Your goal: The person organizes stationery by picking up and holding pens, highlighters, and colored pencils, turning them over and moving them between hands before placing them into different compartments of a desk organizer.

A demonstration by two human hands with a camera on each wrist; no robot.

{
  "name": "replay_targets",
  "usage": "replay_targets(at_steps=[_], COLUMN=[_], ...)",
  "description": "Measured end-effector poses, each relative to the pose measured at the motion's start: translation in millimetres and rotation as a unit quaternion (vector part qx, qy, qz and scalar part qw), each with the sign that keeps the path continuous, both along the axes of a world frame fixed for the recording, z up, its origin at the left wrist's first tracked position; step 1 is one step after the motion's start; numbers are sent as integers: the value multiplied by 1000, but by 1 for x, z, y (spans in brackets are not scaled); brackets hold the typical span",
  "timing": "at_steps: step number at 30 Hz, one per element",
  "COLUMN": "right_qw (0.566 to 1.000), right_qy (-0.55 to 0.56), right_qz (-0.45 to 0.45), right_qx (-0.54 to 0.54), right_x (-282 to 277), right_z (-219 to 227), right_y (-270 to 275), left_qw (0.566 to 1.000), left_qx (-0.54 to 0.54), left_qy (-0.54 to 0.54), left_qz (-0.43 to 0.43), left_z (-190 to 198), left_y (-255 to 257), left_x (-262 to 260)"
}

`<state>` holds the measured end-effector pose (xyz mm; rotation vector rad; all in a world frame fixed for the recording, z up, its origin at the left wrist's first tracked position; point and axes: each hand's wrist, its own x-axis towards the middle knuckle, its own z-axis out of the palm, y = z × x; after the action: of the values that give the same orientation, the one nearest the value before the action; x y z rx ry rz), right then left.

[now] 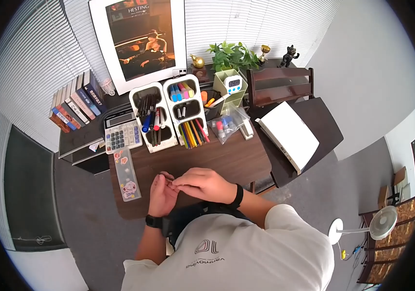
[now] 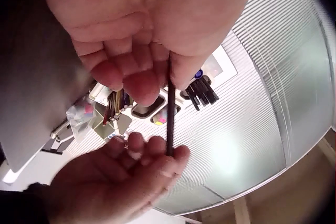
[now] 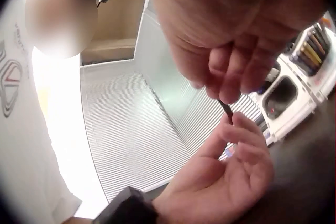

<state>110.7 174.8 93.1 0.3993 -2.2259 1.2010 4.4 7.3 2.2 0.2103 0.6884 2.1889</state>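
A thin dark pen-like stick [image 2: 171,113] spans the gap between my two hands in the left wrist view. My left hand [image 1: 162,198] pinches one end between thumb and fingers, its palm turned up in the head view. At the other end, my right hand [image 1: 206,185] holds the stick with thumb and fingertips. Both hands are close together over the front part of the brown table [image 1: 207,162]. From the right wrist, only a short dark piece of the stick [image 3: 226,109] shows between the fingertips; the fingers hide the rest.
Behind my hands stand two white organizers [image 1: 168,140] with pens, markers and colored pencils. A calculator [image 1: 122,136] and a clear sticker-decorated case [image 1: 127,177] lie left. To the right are a clear bag [image 1: 229,123], a stapler [image 1: 246,130] and a white box [image 1: 290,136].
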Motion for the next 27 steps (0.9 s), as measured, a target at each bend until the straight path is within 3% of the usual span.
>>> replay_targets(at_steps=[5,8,14,16,19,21,23,27], right_qw=[971,957,957,971,970,970,969,949], right_qy=[202,187,140,44,14,10,83,23], right_qz=[-123,-212,-235,-229,-238,-242,-232,-246], right_qx=[23,64,101,61,46,29,-5,-196], right_x=[-9,-37,-116,-128,-129,-114,-85,-28], right_z=[70,92,73,68,67,65,62,9], right_y=[23,34,42,42,40,37,32,45], left_qw=[999,998,998,998,999,998,998,997], left_qx=[7,-18,-35,-34,-15,-25,-29,-34], left_qy=[-52,-53,-48,-51,-50,-54,-59,-68], left_qz=[-5,-2,4,9,3,-6,-3,-4], left_z=[-4,0,-4,-6,-7,-5,1,-1], left_y=[-3,-1,0,-4,-4,-4,-4,-2], left_x=[-5,-4,-6,-5,-5,-6,-5,-5])
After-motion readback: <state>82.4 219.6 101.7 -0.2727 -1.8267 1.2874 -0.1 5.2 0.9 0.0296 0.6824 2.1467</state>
